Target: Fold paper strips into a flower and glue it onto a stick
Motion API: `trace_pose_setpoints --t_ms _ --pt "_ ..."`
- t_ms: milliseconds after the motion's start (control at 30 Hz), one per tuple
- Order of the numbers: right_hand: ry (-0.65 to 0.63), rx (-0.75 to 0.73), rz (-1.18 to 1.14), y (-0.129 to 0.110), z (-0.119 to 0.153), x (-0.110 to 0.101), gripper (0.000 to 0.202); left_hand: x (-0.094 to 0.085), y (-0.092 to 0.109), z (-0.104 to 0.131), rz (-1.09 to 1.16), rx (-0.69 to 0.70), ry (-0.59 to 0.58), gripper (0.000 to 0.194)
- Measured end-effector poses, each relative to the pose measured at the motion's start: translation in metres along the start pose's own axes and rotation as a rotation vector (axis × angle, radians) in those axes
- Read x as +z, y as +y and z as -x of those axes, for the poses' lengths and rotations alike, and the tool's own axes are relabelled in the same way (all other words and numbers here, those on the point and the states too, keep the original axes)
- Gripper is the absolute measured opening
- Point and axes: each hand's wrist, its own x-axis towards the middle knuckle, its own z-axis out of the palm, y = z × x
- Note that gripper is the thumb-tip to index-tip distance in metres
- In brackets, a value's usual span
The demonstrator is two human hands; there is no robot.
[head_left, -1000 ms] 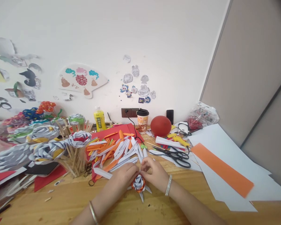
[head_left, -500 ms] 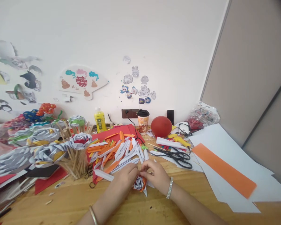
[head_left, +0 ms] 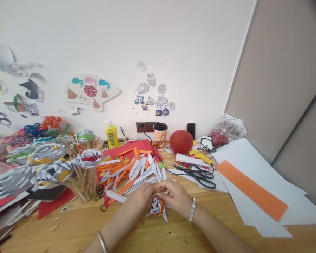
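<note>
A small folded-paper flower (head_left: 157,206) in white and orange sits low over the wooden table, with pointed white paper tips sticking out around it. My left hand (head_left: 144,194) is closed at its upper left edge, fingers curled and partly hidden behind the wrist. On the upper right side, my right hand (head_left: 173,195) pinches the same flower between thumb and forefinger. The fingertips of both hands nearly meet at its top edge. Just beyond them lies a heap of folded white and orange paper strips (head_left: 137,168).
Black scissors (head_left: 200,175), a yellow glue gun (head_left: 204,158) and a red balloon (head_left: 181,141) lie right of the heap. An orange strip (head_left: 252,189) rests on white sheets (head_left: 268,175). Finished paper flowers (head_left: 52,172), wooden sticks (head_left: 88,182), a bottle (head_left: 112,135) and a cup (head_left: 160,137) stand around.
The flower has turned a little, showing more of its white spiral face. Both hands stay close together on it with small finger shifts; the view has moved slightly.
</note>
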Motion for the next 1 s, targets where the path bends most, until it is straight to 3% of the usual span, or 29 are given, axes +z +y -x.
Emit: trace_pose_setpoints --t_ms 133,267,400,467,533,700,833,1000 --pt "0.045 -0.028 0.026 0.001 0.0 0.002 0.016 -0.009 0.006 0.0 -0.112 0.12 0.053 0.019" --pt "0.223 -0.053 0.124 -0.003 -0.002 0.0 0.007 -0.016 0.008 -0.002 -0.244 0.239 0.186 0.017" --pt "0.462 0.029 0.238 0.002 -0.007 -0.015 0.011 -0.015 0.006 -0.002 -0.288 0.23 0.307 0.017" --pt "0.506 0.084 0.262 0.007 -0.009 -0.024 0.012 -0.014 0.006 -0.002 -0.263 0.213 0.352 0.016" --pt "0.422 0.075 0.182 0.011 -0.009 -0.029 0.015 -0.014 0.007 -0.002 -0.227 0.196 0.386 0.014" --pt "-0.113 0.079 -0.334 0.013 -0.003 -0.019 0.038 -0.015 0.009 -0.003 -0.174 0.174 0.406 0.013" --pt "-0.061 0.151 -0.331 0.012 -0.001 -0.004 0.038 -0.014 0.006 -0.001 -0.175 0.188 0.372 0.015" --pt "0.01 0.17 -0.283 0.01 -0.003 -0.001 0.036 -0.014 0.004 0.0 -0.209 0.196 0.274 0.018"
